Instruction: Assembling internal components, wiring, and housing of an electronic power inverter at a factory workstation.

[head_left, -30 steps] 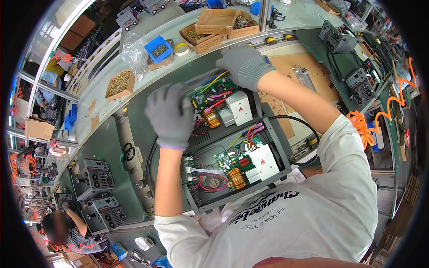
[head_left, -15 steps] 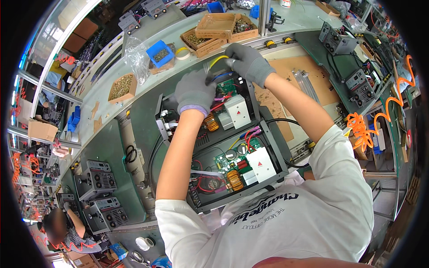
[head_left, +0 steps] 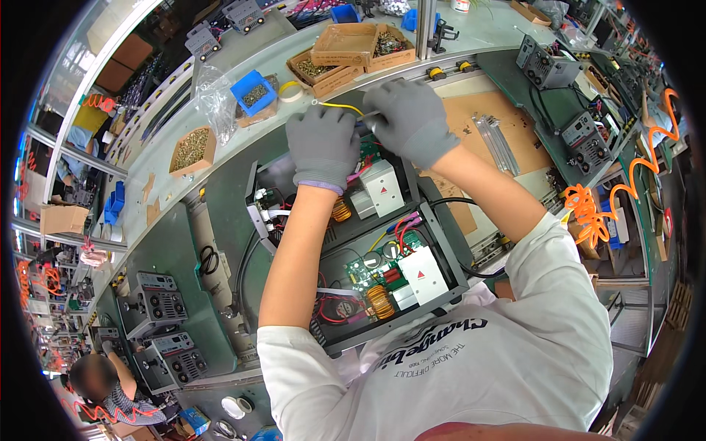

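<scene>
Both my hands wear grey knit gloves and meet over the far end of the farther open metal case [head_left: 254,198]. A yellow wire [head_left: 340,106] with a ring-like tip runs out from between them, its other end reaching the fingers of my right hand [head_left: 412,121], which pinch it. My left hand [head_left: 322,147] is closed beside it; what its fingers hold is hidden. Inside this case are a white heat-sink block [head_left: 384,188] and a copper coil [head_left: 340,209], partly covered by my left arm. A second open case [head_left: 448,294] nearer me holds a green circuit board [head_left: 360,270] and another coil [head_left: 380,300].
Boxes of small metal parts [head_left: 193,151], a blue bin [head_left: 254,93], a tape roll [head_left: 291,91] and a cardboard box [head_left: 344,44] line the far shelf. Finished-looking machines [head_left: 157,305] stand left, others [head_left: 548,62] right. An orange coiled hose [head_left: 588,213] hangs right. A co-worker [head_left: 121,389] is lower left.
My right hand has come down and my left hand has shifted right, so both are closer together. The yellow wire now points left instead of arching down between them. The view has shifted slightly.
</scene>
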Demonstrator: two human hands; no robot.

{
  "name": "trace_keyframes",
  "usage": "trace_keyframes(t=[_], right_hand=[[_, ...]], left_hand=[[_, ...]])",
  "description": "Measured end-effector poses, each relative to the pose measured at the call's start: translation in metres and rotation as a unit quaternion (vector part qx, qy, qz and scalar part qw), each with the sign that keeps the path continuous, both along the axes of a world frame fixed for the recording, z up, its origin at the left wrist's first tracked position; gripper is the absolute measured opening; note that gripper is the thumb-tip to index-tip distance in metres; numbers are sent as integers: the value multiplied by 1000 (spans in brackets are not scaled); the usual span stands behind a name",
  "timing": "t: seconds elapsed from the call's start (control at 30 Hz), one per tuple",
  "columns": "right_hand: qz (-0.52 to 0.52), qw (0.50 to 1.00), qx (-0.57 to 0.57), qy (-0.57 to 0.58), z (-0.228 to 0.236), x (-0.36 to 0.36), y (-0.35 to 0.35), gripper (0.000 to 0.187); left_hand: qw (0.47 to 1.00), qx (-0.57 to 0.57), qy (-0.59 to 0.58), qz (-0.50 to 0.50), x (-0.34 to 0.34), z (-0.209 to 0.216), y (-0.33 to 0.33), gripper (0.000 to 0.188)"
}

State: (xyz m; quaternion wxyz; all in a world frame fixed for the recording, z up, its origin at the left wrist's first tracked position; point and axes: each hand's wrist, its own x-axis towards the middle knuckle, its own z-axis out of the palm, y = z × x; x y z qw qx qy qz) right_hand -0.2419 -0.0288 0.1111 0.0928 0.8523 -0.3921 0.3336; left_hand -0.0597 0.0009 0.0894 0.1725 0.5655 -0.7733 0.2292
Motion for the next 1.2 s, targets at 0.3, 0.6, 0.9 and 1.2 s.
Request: trace_keyframes(t=[0.3, 0.6, 0.9, 1.2], right_hand=[[-27, 992, -36, 116, -19, 17, 4, 15], [-6, 998, -42, 44, -30, 13, 8, 17], [102, 986, -55, -118, -38, -21, 54, 19], [44, 984, -8, -170, -45, -26, 63, 18]], left_hand=[[921, 223, 315, -45, 20, 24, 8, 27], [911, 246, 327, 53, 28, 11, 13, 31], [959, 207, 190, 32, -10, 13, 9, 27], [963, 216, 119, 110, -32, 15, -6, 26]])
